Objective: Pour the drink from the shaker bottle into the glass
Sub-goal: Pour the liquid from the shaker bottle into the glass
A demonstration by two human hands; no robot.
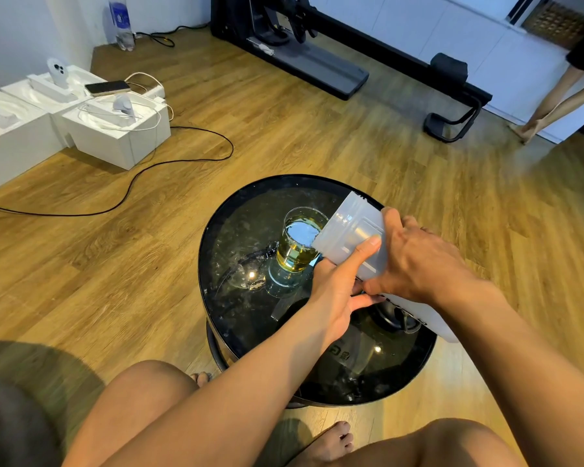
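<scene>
A translucent white shaker bottle (348, 230) is tilted sharply down to the left, its open mouth over the rim of a clear glass (299, 244). The glass stands upright on a round black glass-topped table (223, 251) and holds amber liquid to well over half. My right hand (415, 261) grips the bottle's body from above. My left hand (338, 291) supports the bottle from below, thumb pressed against its side. The bottle's base end is hidden behind my right forearm.
A dark bottle lid (390, 313) lies on the table under my hands. White foam boxes (91, 126) with a phone (107, 87), plus a black cable (169, 160), lie on the wood floor at left. A treadmill (317, 59) and a person's legs (553, 99) are at the back.
</scene>
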